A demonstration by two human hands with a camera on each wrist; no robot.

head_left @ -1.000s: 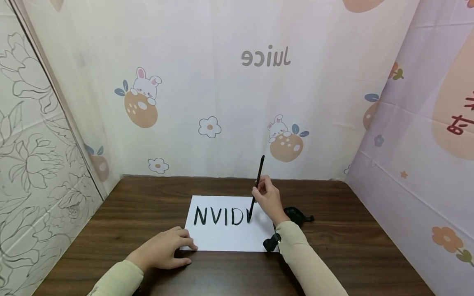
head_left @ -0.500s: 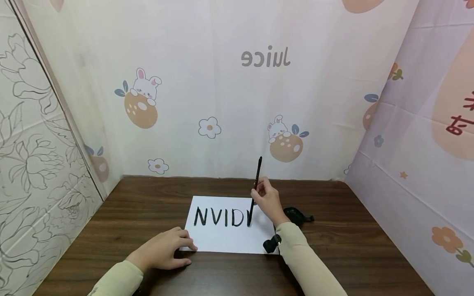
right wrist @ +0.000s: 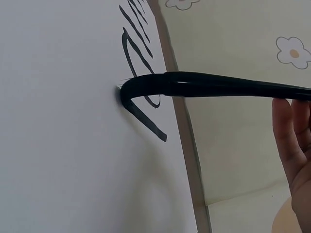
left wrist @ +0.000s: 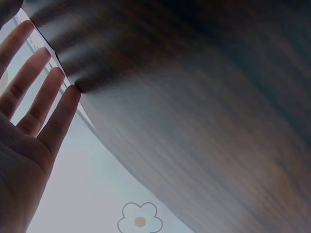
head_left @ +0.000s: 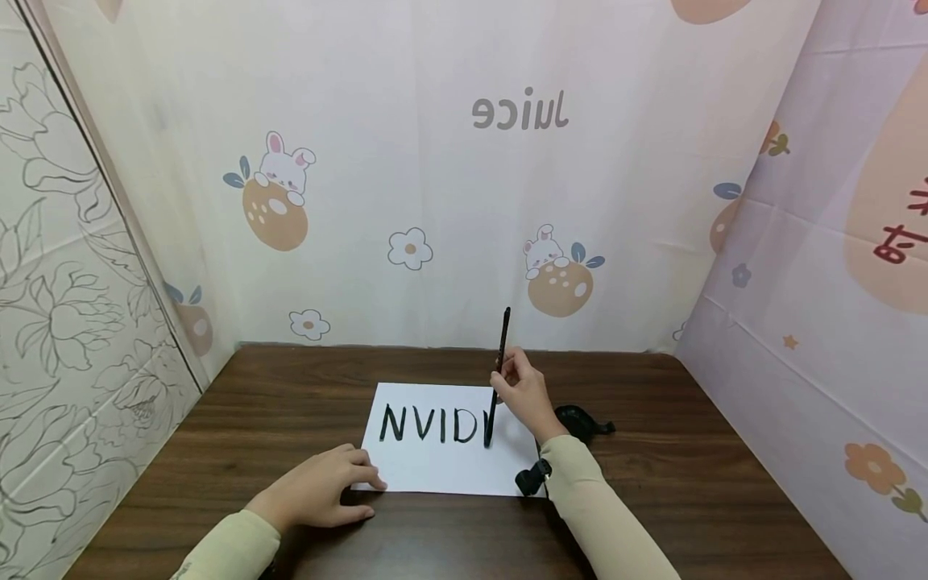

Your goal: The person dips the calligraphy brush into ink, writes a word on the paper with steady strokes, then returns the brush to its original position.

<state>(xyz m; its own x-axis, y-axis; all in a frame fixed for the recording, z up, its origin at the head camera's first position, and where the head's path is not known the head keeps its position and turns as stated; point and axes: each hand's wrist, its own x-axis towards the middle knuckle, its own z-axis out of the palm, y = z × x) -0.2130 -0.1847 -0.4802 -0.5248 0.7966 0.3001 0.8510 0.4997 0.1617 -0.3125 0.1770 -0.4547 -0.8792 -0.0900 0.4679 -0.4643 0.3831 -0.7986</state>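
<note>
My right hand (head_left: 525,390) pinches a black writing brush (head_left: 502,351), held nearly upright over a white sheet of paper (head_left: 442,471). In the right wrist view, the dark bristles (right wrist: 141,86) bend where they press on the paper, at the end of a thick black stroke (right wrist: 148,121). Black letters reading "NVID" (head_left: 428,424) run across the sheet to the left of this stroke. My left hand (head_left: 326,487) lies at the sheet's near left corner, fingers spread and fairly straight, fingertips on its edge and the thumb on the wood.
Beside my right wrist sits a black rounded object (head_left: 580,423) with a narrow projecting end, partly hidden by the arm. The brown wooden table (head_left: 689,491) meets a printed cloth backdrop (head_left: 348,185) at its back edge.
My right hand and the brush have shifted slightly toward the near side, the brush's top end leaning a little left. The stroke under the tip reaches lower. My left hand stays put.
</note>
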